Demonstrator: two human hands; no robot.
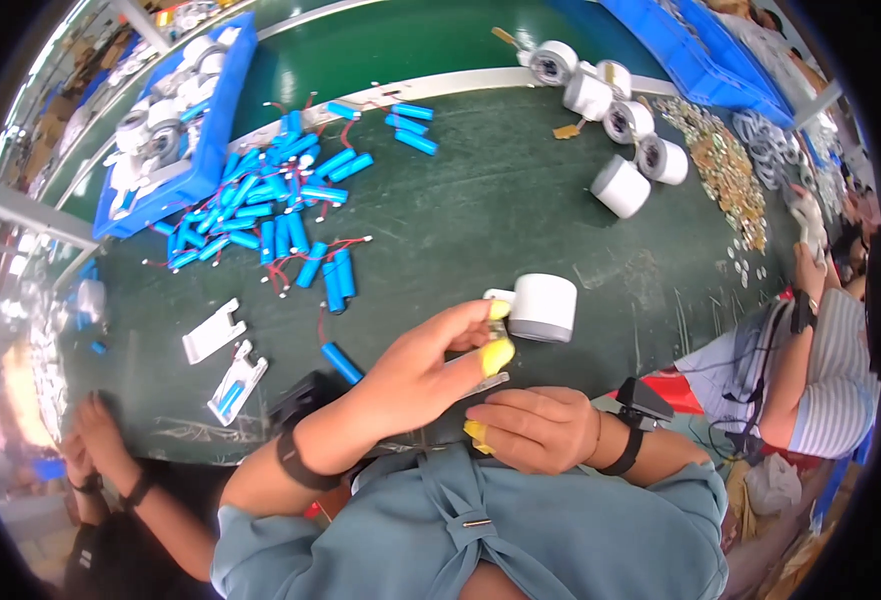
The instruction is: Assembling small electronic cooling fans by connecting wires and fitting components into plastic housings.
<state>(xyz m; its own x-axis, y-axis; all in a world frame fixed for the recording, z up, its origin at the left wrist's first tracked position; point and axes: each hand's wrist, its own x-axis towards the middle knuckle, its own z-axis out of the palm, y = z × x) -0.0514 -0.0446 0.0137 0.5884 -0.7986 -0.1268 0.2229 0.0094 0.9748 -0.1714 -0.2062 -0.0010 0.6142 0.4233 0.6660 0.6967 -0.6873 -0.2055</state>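
Yellow covers sit on the thumb and index fingertip of my left hand, which pinches a small part I cannot make out. Right of those fingertips, a white cylindrical housing with a grey lower band stands on the bench. My right hand is close to my body, fingers curled together, with a yellow cover on one fingertip; whatever it holds is hidden. Between the two hands shows a thin, pale strip, partly covered by the left thumb. A single blue cylindrical battery with a red wire lies left of my left wrist.
Wired blue batteries are heaped at the left by a blue crate of white parts. White housings, small metal pieces and another blue crate lie right. Two white brackets rest at left. Co-workers' hands appear both sides.
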